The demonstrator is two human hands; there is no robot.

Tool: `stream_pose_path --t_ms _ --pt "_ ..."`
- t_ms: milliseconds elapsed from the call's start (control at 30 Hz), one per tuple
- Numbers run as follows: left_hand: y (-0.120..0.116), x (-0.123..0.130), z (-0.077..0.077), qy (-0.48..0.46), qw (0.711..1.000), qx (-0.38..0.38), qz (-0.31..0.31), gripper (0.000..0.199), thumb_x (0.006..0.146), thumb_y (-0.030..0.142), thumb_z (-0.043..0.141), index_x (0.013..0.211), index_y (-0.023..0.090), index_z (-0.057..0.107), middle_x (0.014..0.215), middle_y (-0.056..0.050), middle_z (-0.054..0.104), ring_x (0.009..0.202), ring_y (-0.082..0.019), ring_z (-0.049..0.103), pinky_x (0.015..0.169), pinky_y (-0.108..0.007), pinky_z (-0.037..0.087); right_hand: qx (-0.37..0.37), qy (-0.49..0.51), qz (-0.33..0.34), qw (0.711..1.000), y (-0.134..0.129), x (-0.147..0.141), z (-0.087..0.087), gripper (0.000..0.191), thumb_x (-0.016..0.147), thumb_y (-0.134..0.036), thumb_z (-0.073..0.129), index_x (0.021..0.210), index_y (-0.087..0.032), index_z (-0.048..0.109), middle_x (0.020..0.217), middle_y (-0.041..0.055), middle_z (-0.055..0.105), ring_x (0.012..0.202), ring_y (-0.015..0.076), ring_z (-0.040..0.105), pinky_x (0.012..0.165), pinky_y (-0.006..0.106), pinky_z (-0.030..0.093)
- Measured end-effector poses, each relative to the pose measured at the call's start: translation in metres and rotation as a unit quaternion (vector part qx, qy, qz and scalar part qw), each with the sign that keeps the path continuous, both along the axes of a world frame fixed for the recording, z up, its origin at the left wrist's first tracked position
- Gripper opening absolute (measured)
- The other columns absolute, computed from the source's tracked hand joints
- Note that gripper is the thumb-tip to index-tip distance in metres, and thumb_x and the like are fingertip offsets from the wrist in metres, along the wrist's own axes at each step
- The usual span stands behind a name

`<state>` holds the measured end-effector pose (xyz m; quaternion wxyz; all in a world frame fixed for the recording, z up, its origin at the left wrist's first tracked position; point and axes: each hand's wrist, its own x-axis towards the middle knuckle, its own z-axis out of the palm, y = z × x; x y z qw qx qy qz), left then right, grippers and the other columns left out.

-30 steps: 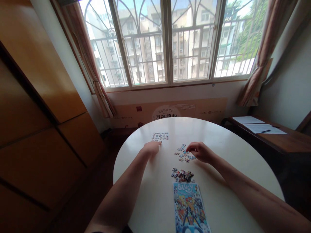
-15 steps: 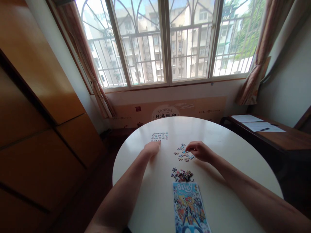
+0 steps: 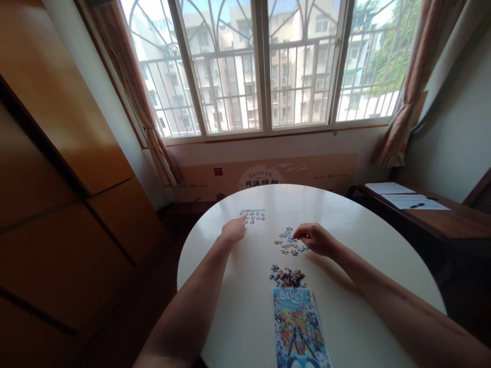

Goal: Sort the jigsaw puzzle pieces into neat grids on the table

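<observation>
My left hand [image 3: 233, 231] reaches over the far left of the table, its index finger stretched toward the lower left corner of a group of small puzzle pieces [image 3: 258, 213] set out in rows. Its other fingers are mostly hidden behind the hand, and nothing shows in its grasp. My right hand [image 3: 313, 238] rests by a loose scatter of puzzle pieces [image 3: 286, 244]. Its fingers are curled and the tips come together over the pieces; what they hold, if anything, is too small to make out. Nearer to me lies a darker heap of puzzle pieces [image 3: 289, 277].
A blue picture sheet [image 3: 301, 327] lettered "BLUEY" lies below the heap on the round white table [image 3: 368, 266]. To the right, a wooden side table [image 3: 456, 220] bears papers [image 3: 416, 201]. A window stands beyond, with wooden cabinets [image 3: 57, 245] at the left.
My left hand has drawn a little to the left, uncovering more pieces in the bottom row of the group. My right hand stays in place over the scattered pieces.
</observation>
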<state>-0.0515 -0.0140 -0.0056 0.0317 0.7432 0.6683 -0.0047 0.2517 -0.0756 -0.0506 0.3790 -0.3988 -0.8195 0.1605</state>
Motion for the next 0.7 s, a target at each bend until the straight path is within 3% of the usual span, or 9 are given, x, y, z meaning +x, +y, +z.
stream_pose_path --t_ms 233,700 --pt "0.001 0.011 -0.012 0.007 1.000 -0.009 -0.022 0.061 0.086 0.021 0.044 0.147 0.030 0.042 0.142 -0.005 0.055 0.123 -0.025 0.056 0.096 -0.034 0.048 0.004 -0.006 0.001 1.000 0.001 0.000 -0.002 0.028 0.074 -0.006 0.052 0.079 -0.020 0.076 0.076 0.0026 0.071 0.067 0.0152 0.062 0.064 0.026 0.047" --pt "0.001 0.011 -0.006 0.039 0.998 -0.028 -0.034 0.058 0.088 0.023 0.046 0.144 0.034 0.045 0.140 -0.005 0.056 0.120 -0.027 0.058 0.093 -0.034 0.049 -0.003 0.005 0.002 1.000 0.002 0.002 -0.002 0.029 0.074 -0.006 0.051 0.079 -0.020 0.076 0.078 0.0026 0.072 0.069 0.0154 0.064 0.066 0.026 0.049"
